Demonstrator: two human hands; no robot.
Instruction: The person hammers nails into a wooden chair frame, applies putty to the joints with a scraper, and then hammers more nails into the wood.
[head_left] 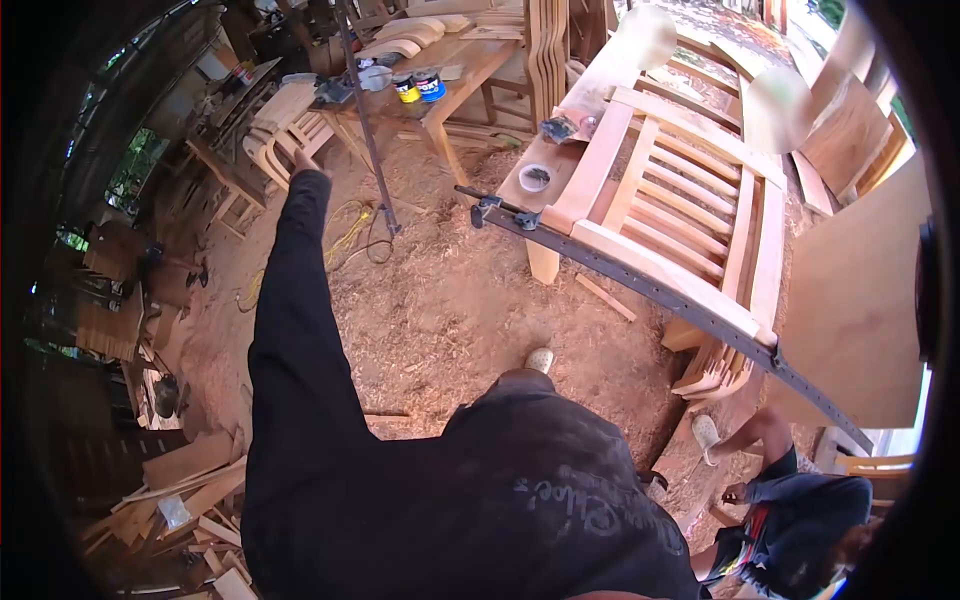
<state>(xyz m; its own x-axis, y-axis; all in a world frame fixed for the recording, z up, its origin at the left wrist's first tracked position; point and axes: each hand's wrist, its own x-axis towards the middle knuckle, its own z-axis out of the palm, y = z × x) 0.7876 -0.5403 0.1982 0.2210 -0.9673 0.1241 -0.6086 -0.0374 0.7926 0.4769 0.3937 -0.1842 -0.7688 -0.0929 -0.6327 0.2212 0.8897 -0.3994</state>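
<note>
My left arm, in a black sleeve, reaches forward, and my left hand [303, 160] is at the near edge of a stack of curved wooden pieces [285, 125]. The hand is small and partly hidden by the cuff, so its finger shape and any contact are unclear. My right hand is out of view. On the right, a slatted wooden frame [685, 195] lies on a bench, with a long metal bar clamp [660, 290] along its near side. A white cup [534, 178] stands beside the frame.
A wooden table [470, 65] holds a yellow can [406, 88] and a blue can [430, 87]. An upright metal bar [370, 125] stands near my hand. Yellow cord [345, 240] lies on the shavings-covered floor. A person [800, 510] sits at lower right. Scrap wood [190, 490] lies lower left.
</note>
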